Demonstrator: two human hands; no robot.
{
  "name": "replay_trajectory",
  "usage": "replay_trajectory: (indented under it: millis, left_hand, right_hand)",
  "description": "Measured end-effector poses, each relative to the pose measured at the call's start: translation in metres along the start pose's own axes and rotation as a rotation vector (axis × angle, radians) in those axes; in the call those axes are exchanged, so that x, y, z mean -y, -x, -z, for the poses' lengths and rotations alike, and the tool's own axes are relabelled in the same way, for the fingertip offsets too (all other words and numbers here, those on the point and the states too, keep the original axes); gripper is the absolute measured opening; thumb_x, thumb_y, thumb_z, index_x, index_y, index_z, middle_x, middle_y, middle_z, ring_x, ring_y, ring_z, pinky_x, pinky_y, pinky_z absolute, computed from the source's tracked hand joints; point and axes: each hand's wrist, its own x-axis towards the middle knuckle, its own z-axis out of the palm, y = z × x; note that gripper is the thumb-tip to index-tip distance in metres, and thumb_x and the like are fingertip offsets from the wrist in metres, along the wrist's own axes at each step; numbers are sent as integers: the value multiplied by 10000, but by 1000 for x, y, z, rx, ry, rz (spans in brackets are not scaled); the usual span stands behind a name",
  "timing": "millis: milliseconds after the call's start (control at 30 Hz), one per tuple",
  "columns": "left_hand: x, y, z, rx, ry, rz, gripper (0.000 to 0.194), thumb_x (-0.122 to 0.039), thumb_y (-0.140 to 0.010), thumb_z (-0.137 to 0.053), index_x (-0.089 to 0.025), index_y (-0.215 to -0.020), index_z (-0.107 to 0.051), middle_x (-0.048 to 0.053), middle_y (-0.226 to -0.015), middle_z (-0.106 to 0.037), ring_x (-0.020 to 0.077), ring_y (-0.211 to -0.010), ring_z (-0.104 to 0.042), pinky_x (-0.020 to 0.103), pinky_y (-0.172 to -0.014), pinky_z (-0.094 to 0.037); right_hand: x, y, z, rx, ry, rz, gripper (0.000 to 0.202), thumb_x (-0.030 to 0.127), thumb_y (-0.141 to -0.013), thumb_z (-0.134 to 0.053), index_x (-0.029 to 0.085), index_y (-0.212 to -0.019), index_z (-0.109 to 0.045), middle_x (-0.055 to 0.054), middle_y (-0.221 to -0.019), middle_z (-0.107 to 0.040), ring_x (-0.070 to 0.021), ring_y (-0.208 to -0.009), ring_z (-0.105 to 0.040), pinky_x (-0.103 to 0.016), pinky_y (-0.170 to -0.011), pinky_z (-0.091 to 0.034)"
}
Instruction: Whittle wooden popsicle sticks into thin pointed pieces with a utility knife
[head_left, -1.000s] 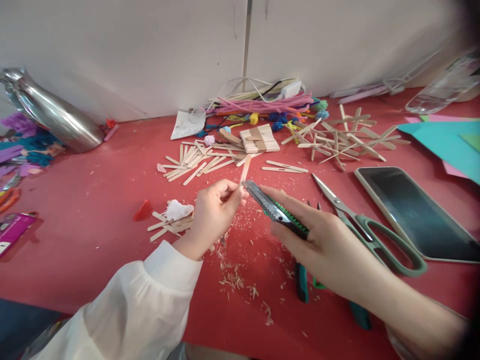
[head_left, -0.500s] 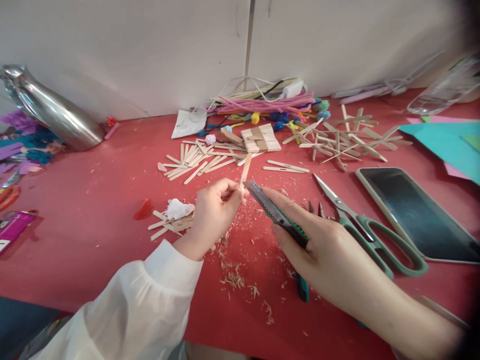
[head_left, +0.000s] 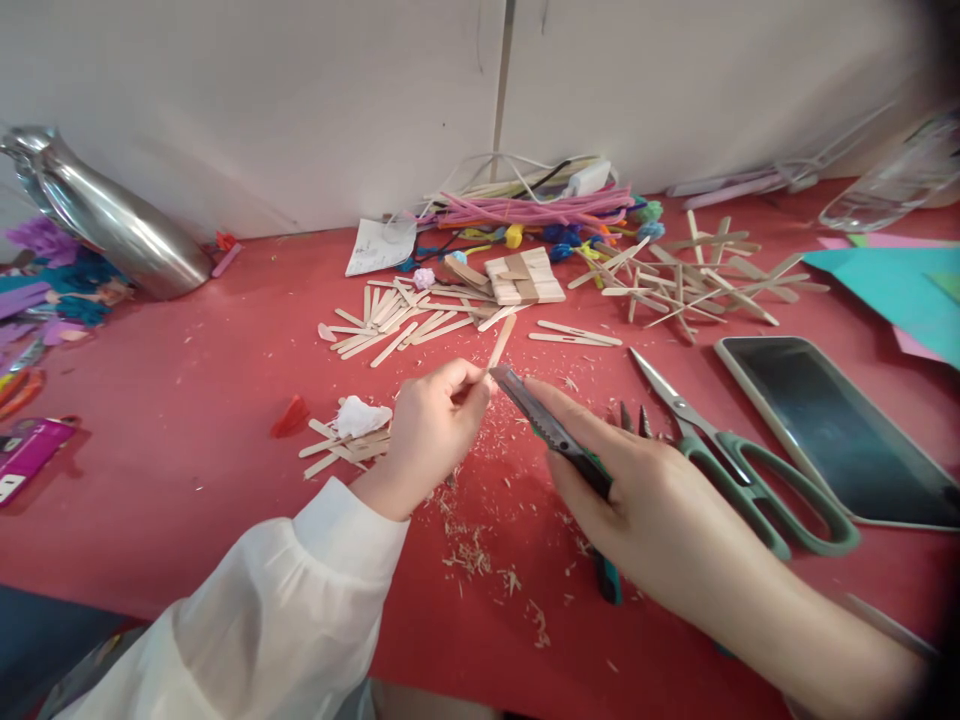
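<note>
Between thumb and fingers, my left hand [head_left: 442,415] pinches a wooden craft stick [head_left: 502,342], its rounded end pointing up and away. My right hand [head_left: 622,465] is wrapped around a box cutter [head_left: 551,425] with its blade out, the tip meeting the stick close to my left fingertips. Wood shavings [head_left: 472,552] lie scattered on the red table [head_left: 225,450] beneath both hands. Beside my left wrist is a small pile of craft sticks [head_left: 337,455] with a crumpled white piece [head_left: 360,416] on it. A tool with green-and-black handles [head_left: 609,578] is partly hidden under my right hand.
Green-handled scissors [head_left: 739,470] and a phone [head_left: 832,425] lie to the right. Farther back are loose sticks [head_left: 390,315], a bundled stack [head_left: 525,275], a stick heap [head_left: 705,275] and pink pipe cleaners [head_left: 525,210]. A steel jug [head_left: 124,220] stands back left, coloured paper [head_left: 892,290] back right.
The craft stick leans slightly more to the right in my left hand. Both hands keep nearly the same places, and the whole view has shifted slightly.
</note>
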Motion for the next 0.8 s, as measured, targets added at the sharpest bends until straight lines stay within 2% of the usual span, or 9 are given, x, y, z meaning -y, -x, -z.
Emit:
replay_trajectory:
  millis: [67, 167, 433, 633, 800]
  left_hand:
    - [0, 0, 0, 3, -25, -20, 184, -269, -841, -497, -163, -735, -604, 5, -622, -636, 94, -525, -548, 204, -514, -403]
    - [1, 1, -1, -1, -40, -52, 185, -258, -845, -486, -165, -741, -609, 6, -617, -633, 99, -539, -563, 202, -515, -407]
    - [-4, 0, 0, -2, -104, -68, 172, -240, -829, -499, -167, -716, -607, 6, -581, -625, 99, -498, -545, 197, -471, -374]
    - [-2, 0, -1, 11, -65, 2, 168, -257, -824, -505, -168, -720, -603, 6, -570, -618, 112, -529, -571, 208, -506, -415]
    - [5, 0, -1, 75, 165, 113, 170, -296, -838, -501, -160, -785, -588, 31, -698, -667, 125, -627, -627, 232, -600, -481]
  right_hand:
    - [-2, 2, -4, -69, 165, 68, 544, 124, -782, -395, 164, -1322, -447, -9, -688, -657, -87, -368, -500, -199, -350, -370]
    - [-2, 4, -8, -137, 361, 147, 516, 125, -787, -384, 131, -1294, -481, 0, -618, -619, -121, -359, -527, -233, -322, -340]
    - [5, 7, -5, -160, 657, 208, 492, 96, -767, -412, 106, -1244, -536, 22, -565, -551, -108, -291, -469, -254, -287, -252]
    - [4, 7, -4, -163, 690, 211, 487, 91, -770, -412, 133, -1237, -549, 22, -554, -549, -114, -307, -488, -255, -292, -225]
    - [-3, 2, -3, -204, 496, 159, 472, 138, -804, -388, 127, -1255, -527, 15, -560, -584, -111, -325, -502, -235, -303, -275]
